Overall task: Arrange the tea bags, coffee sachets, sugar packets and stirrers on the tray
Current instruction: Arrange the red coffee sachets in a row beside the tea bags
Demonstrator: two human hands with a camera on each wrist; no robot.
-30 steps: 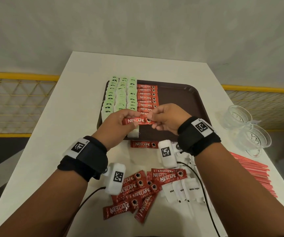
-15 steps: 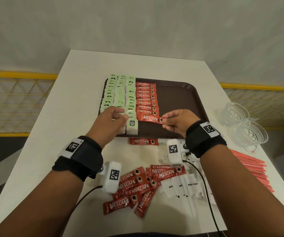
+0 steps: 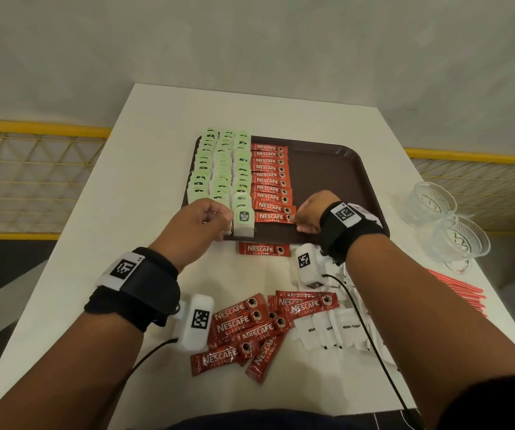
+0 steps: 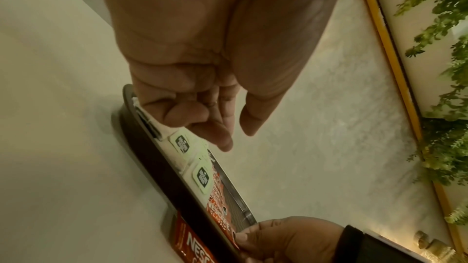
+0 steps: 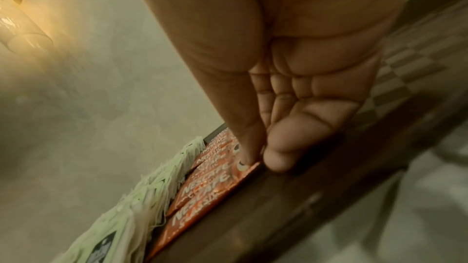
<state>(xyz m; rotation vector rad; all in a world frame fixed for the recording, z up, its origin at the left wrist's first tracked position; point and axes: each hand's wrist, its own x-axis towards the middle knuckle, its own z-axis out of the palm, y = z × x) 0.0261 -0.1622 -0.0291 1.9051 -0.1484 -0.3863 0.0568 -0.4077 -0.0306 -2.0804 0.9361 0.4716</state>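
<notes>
A brown tray (image 3: 337, 169) holds three columns of green tea bags (image 3: 219, 169) and one column of red coffee sachets (image 3: 268, 175). The nearest coffee sachet (image 3: 270, 217) lies flat at the front of that column. My right hand (image 3: 295, 218) pinches its right end; in the right wrist view the thumb of this hand (image 5: 258, 161) presses on the sachet (image 5: 212, 187). My left hand (image 3: 219, 218) hovers by the front tea bags, fingers loosely curled. In the left wrist view that hand (image 4: 235, 137) holds nothing above the tea bags (image 4: 181, 143).
One loose sachet (image 3: 264, 249) lies on the white table just in front of the tray. A heap of sachets (image 3: 259, 330) and white sugar packets (image 3: 333, 332) lie nearer me. Red stirrers (image 3: 457, 293) and two glass cups (image 3: 448, 218) are at the right edge.
Both hands held the sachet over the tray's front. My left hand let go and moved to the tea bags; my right hand laid the sachet down at the front of its column.
</notes>
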